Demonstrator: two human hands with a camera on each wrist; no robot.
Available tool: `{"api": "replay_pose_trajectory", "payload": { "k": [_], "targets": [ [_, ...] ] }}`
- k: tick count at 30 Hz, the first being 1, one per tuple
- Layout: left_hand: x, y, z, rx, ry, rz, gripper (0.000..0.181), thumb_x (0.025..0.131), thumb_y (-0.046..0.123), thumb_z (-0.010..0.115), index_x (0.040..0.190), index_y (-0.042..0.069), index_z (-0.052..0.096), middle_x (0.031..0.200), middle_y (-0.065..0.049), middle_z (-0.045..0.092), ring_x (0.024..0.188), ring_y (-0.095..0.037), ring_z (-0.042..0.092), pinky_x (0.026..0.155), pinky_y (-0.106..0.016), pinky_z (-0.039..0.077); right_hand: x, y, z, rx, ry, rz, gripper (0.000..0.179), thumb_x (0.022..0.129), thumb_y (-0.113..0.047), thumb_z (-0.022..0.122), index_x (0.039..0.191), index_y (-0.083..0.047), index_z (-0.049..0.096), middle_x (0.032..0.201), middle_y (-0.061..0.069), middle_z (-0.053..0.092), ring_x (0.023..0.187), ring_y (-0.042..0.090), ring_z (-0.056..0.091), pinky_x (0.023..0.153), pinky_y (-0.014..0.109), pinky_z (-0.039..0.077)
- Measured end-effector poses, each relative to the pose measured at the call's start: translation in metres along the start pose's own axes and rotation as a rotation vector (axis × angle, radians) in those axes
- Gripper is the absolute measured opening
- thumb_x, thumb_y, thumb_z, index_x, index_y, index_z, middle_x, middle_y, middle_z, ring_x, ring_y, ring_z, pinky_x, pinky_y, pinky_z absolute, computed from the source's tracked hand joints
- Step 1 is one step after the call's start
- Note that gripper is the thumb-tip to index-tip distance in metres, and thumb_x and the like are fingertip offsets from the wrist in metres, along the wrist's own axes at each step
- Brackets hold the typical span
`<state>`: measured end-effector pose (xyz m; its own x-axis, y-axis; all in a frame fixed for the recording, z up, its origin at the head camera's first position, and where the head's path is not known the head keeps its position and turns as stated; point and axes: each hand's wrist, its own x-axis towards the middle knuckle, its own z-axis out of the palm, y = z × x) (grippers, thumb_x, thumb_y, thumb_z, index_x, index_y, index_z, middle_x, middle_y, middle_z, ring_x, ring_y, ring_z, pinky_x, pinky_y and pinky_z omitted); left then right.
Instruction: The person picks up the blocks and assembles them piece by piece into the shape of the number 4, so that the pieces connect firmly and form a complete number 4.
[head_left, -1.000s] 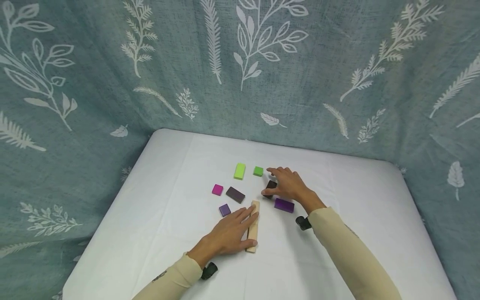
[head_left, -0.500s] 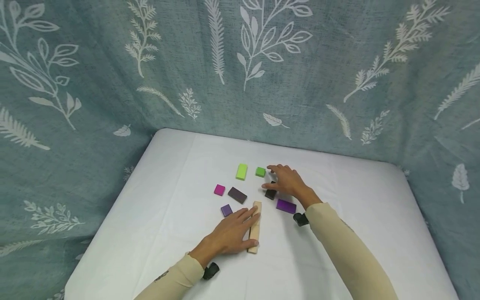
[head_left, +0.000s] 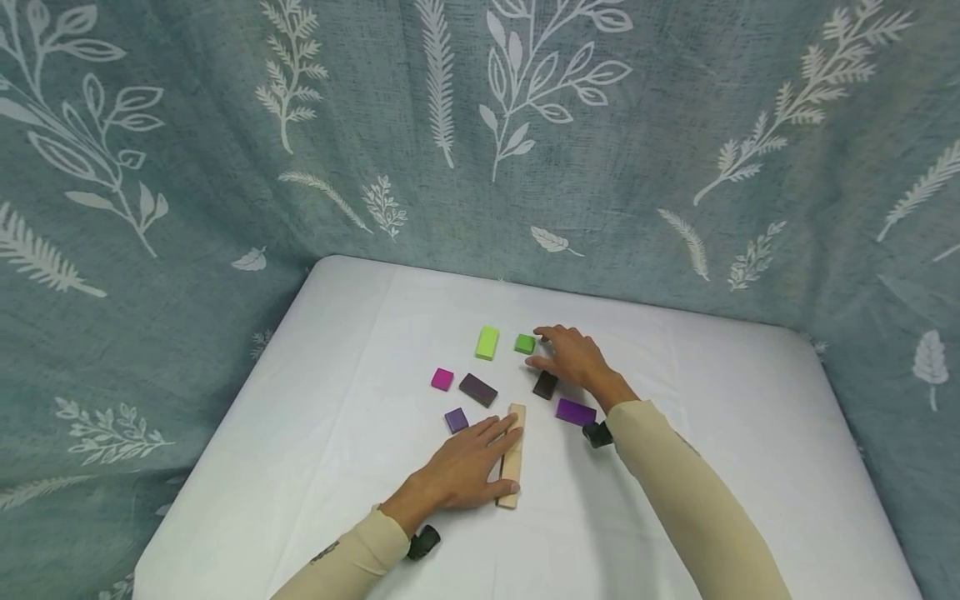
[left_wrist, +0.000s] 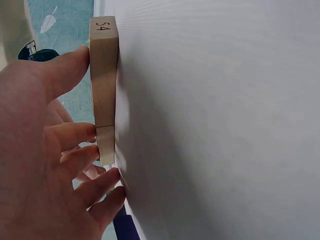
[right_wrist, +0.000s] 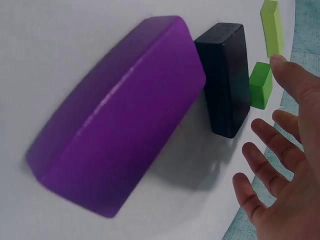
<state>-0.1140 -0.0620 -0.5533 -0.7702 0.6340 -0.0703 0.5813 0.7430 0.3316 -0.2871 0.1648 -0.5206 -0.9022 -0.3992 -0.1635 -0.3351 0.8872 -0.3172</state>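
Two pale wooden blocks lie end to end in a row; the nearer block [head_left: 512, 461] has the number 54 on its end in the left wrist view, and the farther block [left_wrist: 105, 145] is beyond it. My left hand [head_left: 467, 468] rests on them from above, thumb and fingertips touching the top, fingers spread. My right hand [head_left: 576, 360] hovers with spread fingers, holding nothing. Its fingertips are beside the small green block [head_left: 524, 344]. A black block [head_left: 545, 385] lies under its thumb side, and a purple block [head_left: 576, 412] below its wrist.
Left of the right hand lie a lime green block [head_left: 487, 343], a magenta block [head_left: 442, 379], a dark brown block [head_left: 478, 390] and a small violet block [head_left: 457, 420]. All are on the white-covered table [head_left: 360, 400]. A patterned curtain [head_left: 450, 208] stands behind.
My right hand has shifted slightly away from me, uncovering more of the black block, its fingertips nearer the green one. My left hand stays on the wooden blocks. The head view has shifted a little.
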Motion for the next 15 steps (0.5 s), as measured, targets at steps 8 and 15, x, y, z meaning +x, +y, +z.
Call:
{"api": "replay_pose_trajectory", "payload": {
  "k": [8,15],
  "targets": [
    [-0.0038,0.0028,-0.0018,-0.044,-0.002,-0.001,0.077,0.099,0.057,0.053,0.161,0.017,0.030,0.168,-0.001,0.021,0.153,-0.024,0.021,0.122,-0.037,0.020,0.0044,-0.0036,0.0038,-0.007,0.006,-0.006,0.064,0.096,-0.045,0.068,0.148,-0.010,0.052,0.134,0.013,0.062,0.126,0.038,0.053,0.104,0.061,0.041],
    [-0.0063,0.0027,-0.0004,-0.049,-0.002,-0.010,0.077,0.099,0.057,0.054,0.161,0.017,0.031,0.168,0.001,0.020,0.153,-0.023,0.020,0.123,-0.036,0.018,0.0079,-0.0054,0.0088,-0.009,0.011,0.021,0.063,0.097,-0.042,0.068,0.148,-0.009,0.051,0.136,0.014,0.060,0.127,0.038,0.053,0.106,0.060,0.040]
  ]
}}
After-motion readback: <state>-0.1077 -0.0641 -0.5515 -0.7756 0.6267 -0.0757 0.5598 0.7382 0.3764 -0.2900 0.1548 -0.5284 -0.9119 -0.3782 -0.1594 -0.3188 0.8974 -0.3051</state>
